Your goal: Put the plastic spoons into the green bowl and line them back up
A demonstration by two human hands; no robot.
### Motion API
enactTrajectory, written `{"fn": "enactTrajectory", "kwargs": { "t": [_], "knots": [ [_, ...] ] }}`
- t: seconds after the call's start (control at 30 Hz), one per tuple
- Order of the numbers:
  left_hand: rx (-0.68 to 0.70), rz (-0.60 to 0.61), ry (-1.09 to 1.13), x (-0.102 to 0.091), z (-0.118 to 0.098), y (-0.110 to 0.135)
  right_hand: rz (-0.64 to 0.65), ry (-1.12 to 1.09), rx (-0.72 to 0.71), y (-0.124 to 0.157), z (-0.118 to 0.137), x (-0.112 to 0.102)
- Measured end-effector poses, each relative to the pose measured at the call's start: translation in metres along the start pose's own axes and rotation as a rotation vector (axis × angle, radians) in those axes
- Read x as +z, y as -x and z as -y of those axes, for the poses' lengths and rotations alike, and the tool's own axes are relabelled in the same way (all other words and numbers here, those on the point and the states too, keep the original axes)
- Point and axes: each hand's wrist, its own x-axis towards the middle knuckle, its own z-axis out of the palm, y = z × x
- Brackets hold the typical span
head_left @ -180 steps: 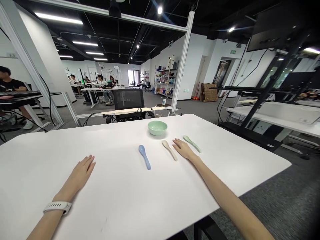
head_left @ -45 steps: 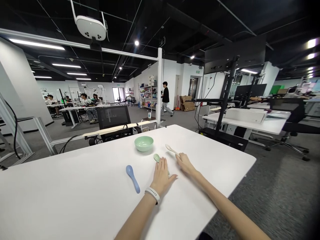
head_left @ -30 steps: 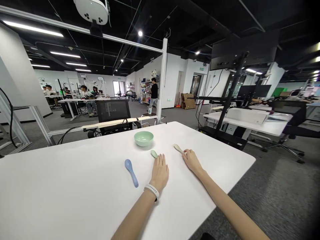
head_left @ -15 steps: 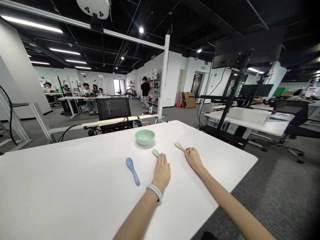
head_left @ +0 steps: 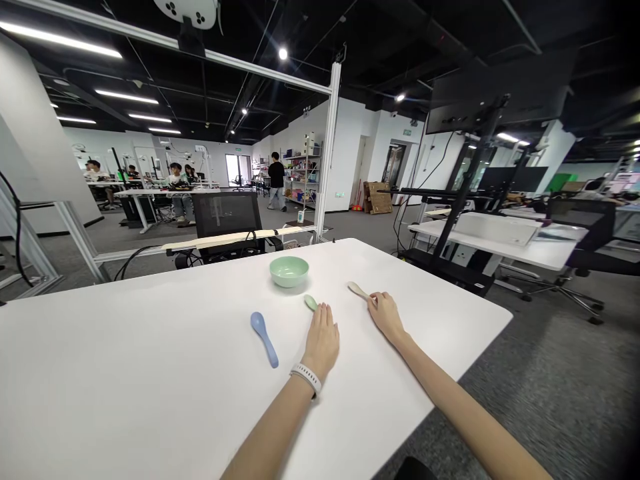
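Note:
My left hand (head_left: 323,340) lies flat on the white table (head_left: 150,373), fingers together, covering the handle of a green spoon (head_left: 311,302) whose bowl end pokes out past my fingertips. To its right, my right hand (head_left: 387,317) rests low on the table with its fingertips closed on the handle end of a beige spoon (head_left: 357,289), which lies on the tabletop. A blue spoon (head_left: 264,339) lies untouched left of my left hand. Just beyond the green spoon stands a pale green bowl (head_left: 289,271).
The table's right edge (head_left: 480,340) is close to my right forearm. A black office chair (head_left: 227,217) stands behind the table's far edge. A metal frame post (head_left: 327,153) rises behind. Another white desk (head_left: 500,243) is at right. A person in black walks far back.
The beige spoon, lifted in my right hand 1.5 s ago, now lies on the table further right. Six seconds ago my left hand lay far left. The walking person moved left.

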Motion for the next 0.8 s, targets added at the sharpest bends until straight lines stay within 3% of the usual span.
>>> {"fn": "enactTrajectory", "kwargs": {
  "t": [0.8],
  "knots": [
    [-0.007, -0.008, -0.002, -0.011, 0.001, 0.001, -0.088, 0.022, -0.010, 0.000, -0.003, 0.007]
  ]
}}
